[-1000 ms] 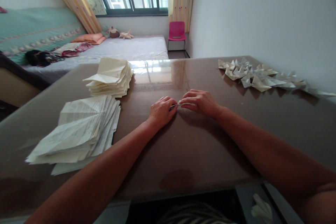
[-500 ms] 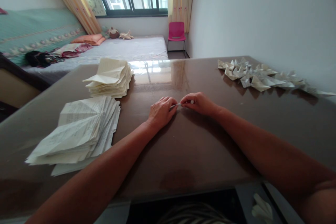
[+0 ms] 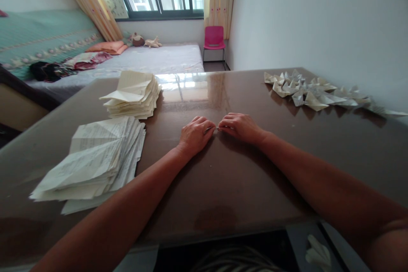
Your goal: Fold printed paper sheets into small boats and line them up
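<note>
My left hand [image 3: 197, 132] and my right hand [image 3: 239, 127] meet near the middle of the brown table [image 3: 223, 195], fingertips almost touching. Both are pinched closed on a small folded piece of paper [image 3: 217, 128]. Only a thin pale edge of it shows between the fingers; the rest is hidden, so its folded shape cannot be made out. To the left of my left hand lies a stack of printed, creased paper sheets [image 3: 95, 144]. Behind it sits a second stack of cream paper sheets [image 3: 135, 93].
Several folded paper pieces [image 3: 306, 91] stand in a cluster at the table's right back, beside the white wall [image 3: 318, 17]. Beyond the table are a bed [image 3: 178, 57] and a pink chair [image 3: 214, 38]. Some crumpled white paper [image 3: 318, 253] lies below the near edge.
My right hand's fingers have closed in over the paper, and less of it shows between the hands. My left hand has barely moved.
</note>
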Demonstrator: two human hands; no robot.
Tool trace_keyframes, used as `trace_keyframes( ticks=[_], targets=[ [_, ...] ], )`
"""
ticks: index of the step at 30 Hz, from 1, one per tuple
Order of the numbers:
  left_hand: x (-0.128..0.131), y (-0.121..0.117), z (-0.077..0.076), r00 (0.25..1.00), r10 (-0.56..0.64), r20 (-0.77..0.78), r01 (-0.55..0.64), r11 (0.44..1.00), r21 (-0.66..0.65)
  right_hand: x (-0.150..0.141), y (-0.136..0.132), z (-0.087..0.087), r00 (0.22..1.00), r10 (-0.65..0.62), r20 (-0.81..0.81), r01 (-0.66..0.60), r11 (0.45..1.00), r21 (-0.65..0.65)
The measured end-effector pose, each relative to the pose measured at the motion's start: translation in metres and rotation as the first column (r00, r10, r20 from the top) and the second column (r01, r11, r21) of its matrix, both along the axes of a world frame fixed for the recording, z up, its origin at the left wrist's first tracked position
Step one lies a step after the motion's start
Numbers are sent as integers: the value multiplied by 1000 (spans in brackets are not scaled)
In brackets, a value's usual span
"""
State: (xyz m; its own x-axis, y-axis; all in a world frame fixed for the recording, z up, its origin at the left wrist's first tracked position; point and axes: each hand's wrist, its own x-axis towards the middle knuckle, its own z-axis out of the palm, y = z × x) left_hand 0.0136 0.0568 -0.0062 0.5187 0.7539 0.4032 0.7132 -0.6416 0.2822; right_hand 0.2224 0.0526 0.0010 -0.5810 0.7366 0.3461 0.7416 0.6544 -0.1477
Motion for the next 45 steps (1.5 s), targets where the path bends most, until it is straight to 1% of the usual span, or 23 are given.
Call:
trace_keyframes(
  ticks=[3, 6, 9, 11, 14, 18, 22, 25, 27, 31, 34, 37, 41, 45],
  targets=[
    [1, 0, 1, 1000, -10, -6, 10, 1000, 2, -1, 2, -2, 999, 47, -17, -47, 998, -31],
    [1, 0, 1, 1000, -16, -16, 16, 1000, 11, 4, 8, -3, 990, 109, -88, -118, 986, -115],
    [0, 0, 1, 999, -18, -34, 18, 1000, 11, 8, 10, -3, 987, 116, -113, -134, 977, -166],
    [0, -1, 1, 999, -19, -42, 20, 1000, 15, 6, 6, -1, 993, 95, -69, -103, 986, -133],
    [0, -2, 0, 999, -24, -43, 25, 999, 20, -2, -1, 1, 999, 41, 26, -40, 999, -32],
    [0, -3, 0, 998, -48, -32, 48, 999, 1, -7, -4, 1, 996, 22, 85, -24, 999, 29],
    [-2, -1, 0, 997, -72, 33, 73, 997, -18, -4, 0, 0, 999, 19, 42, -20, 1000, 8],
    [-4, 2, -1, 992, -93, 81, 95, 995, -26, -3, 1, -1, 997, 71, 5, -70, 997, -30],
    [-6, 3, 0, 992, -89, 88, 93, 995, -34, -4, 1, -2, 996, 84, -22, -85, 995, -47],
    [-6, 3, 3, 997, -50, 59, 53, 998, -44, -3, 2, -3, 997, 51, -55, -56, 995, -86],
    [-6, 3, 4, 998, -55, 45, 57, 997, -47, 2, 5, -2, 999, 42, -5, -42, 998, -39],
    [-9, 7, 1, 996, -67, 58, 71, 995, -66, 10, 9, -1, 1000, 1, 19, -1, 1000, 14],
    [-16, 13, -3, 991, -134, 27, 136, 986, -99, 19, 14, -1, 1000, -5, -14, 5, 1000, -7],
    [-18, 12, -3, 988, -156, 9, 156, 985, -80, 21, 15, -1, 1000, -7, -29, 8, 1000, 6]
  ],
)
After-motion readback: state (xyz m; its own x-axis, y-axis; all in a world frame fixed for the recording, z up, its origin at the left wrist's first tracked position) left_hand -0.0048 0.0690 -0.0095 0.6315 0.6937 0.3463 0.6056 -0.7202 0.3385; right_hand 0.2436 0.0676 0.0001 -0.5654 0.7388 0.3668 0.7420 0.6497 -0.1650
